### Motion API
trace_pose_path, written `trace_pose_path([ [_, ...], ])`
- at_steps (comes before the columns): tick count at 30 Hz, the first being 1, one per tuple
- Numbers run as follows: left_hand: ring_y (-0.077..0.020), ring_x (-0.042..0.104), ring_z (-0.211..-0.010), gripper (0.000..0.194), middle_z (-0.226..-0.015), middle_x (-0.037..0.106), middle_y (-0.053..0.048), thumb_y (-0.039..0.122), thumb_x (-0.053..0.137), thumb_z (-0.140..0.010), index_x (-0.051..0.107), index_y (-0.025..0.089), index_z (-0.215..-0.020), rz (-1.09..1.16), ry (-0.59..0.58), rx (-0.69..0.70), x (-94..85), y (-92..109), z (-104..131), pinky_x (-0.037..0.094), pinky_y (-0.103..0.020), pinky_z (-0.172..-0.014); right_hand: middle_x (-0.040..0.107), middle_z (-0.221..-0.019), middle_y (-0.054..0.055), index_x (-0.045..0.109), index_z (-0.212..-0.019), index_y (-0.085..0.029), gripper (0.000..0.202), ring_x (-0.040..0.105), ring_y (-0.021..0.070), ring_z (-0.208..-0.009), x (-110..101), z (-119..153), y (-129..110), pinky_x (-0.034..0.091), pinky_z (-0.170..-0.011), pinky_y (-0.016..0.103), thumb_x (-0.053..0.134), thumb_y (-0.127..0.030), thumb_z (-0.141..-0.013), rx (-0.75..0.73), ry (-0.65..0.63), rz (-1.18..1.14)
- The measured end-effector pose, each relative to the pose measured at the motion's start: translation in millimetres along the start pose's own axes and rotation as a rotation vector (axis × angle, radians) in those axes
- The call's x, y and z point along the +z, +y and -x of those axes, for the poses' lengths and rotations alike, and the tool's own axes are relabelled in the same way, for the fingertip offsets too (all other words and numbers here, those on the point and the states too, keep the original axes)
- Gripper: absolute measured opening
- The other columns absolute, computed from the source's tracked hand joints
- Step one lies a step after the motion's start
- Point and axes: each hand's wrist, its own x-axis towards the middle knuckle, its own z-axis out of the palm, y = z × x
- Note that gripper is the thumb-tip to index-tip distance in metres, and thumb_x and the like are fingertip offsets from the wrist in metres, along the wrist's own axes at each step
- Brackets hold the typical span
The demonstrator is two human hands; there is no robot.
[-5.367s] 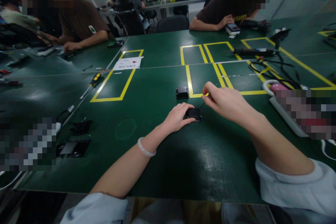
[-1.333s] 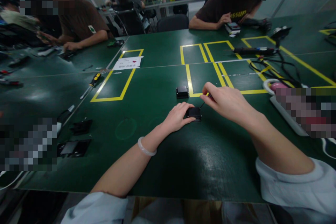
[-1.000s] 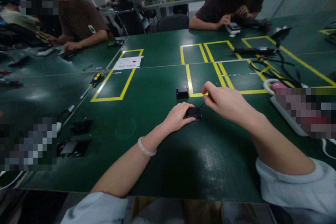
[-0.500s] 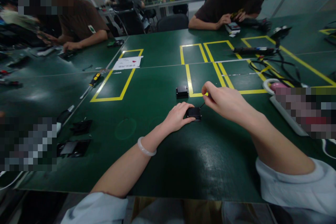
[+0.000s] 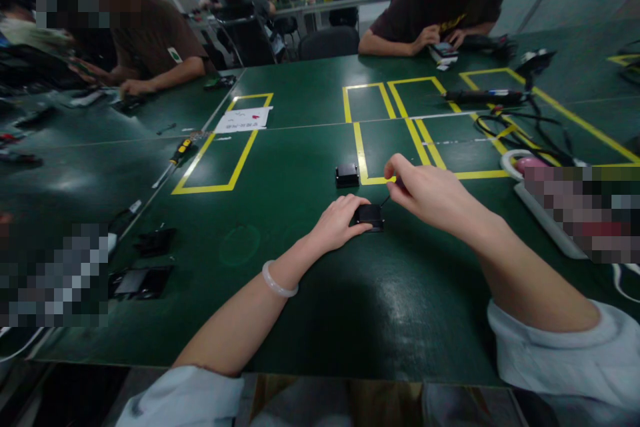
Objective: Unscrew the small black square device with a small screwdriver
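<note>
On the green table (image 5: 310, 320), my left hand (image 5: 341, 221) grips a small black box-like part (image 5: 370, 215) between thumb and fingers. My right hand (image 5: 417, 190) is closed on a thin dark tool (image 5: 385, 201), whose shaft points down-left to the upper right corner of that part. Most of the tool is hidden in the fingers. A similar black part (image 5: 347, 175) rests just behind, close to a yellow tape outline, touched by neither hand.
At the left lie a yellow-black screwdriver (image 5: 183, 150), a paper sheet (image 5: 244, 119) and dark parts (image 5: 141, 282). Black cables (image 5: 537, 127) and a pink object (image 5: 533, 168) are at the right. Two people sit across the table, one person's hands (image 5: 440, 39) on a small device.
My hands and the black part look unchanged. Across the table at the right, the person's hands have shifted slightly over the small device.
</note>
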Motion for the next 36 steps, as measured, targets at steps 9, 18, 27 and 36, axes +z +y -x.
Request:
trace_pose_path([
  [9, -0.0252, 0.053, -0.103, 0.038, -0.112, 0.057, -0.008, 0.04, 0.059, -0.088, 0.05, 0.019, -0.118, -0.004, -0.004, 0.001, -1.1, 1.0, 0.4, 0.044, -0.039, -0.09, 0.068, -0.08, 0.005, 0.048, -0.107, -0.021, 0.025, 0.06, 0.02, -0.068, 0.2, -1.0, 0.0, 0.028, -0.055, 0.027, 0.034, -0.035, -0.093, 0.009, -0.007, -0.003],
  [18, -0.0253, 0.054, -0.103, 0.038, -0.111, 0.057, -0.008, 0.041, 0.059, -0.088, 0.05, 0.02, -0.118, -0.003, 0.0, 0.001, -1.0, 0.8, 0.4, 0.044, -0.039, -0.09, 0.068, -0.082, 0.006, 0.048, -0.107, -0.021, 0.025, 0.06, 0.02, -0.07, -1.4, -0.5, -1.1, 0.03, -0.056, 0.027, 0.035, -0.038, -0.093, 0.009, -0.001, -0.028],
  [27, -0.025, 0.054, -0.103, 0.037, -0.111, 0.057, -0.008, 0.04, 0.059, -0.088, 0.05, 0.019, -0.117, -0.003, -0.001, 0.007, -1.2, 0.2, 0.3, 0.044, -0.038, -0.089, 0.068, -0.083, 0.005, 0.046, -0.11, -0.021, 0.025, 0.06, 0.0198, -0.067, -1.1, 0.0, -0.4, 0.029, -0.055, 0.027, 0.035, -0.033, -0.092, 0.006, 0.002, -0.008],
  [36, -0.0257, 0.054, -0.104, 0.038, -0.112, 0.057, -0.008, 0.041, 0.059, -0.088, 0.049, 0.021, -0.119, 0.001, -0.008, -0.004, -0.7, 0.1, 0.3, 0.044, -0.04, -0.09, 0.068, -0.081, 0.006, 0.048, -0.106, -0.021, 0.026, 0.061, 0.0204, -0.07, -0.7, -0.8, -1.2, 0.029, -0.055, 0.027, 0.032, -0.038, -0.094, 0.02, -0.002, -0.015],
])
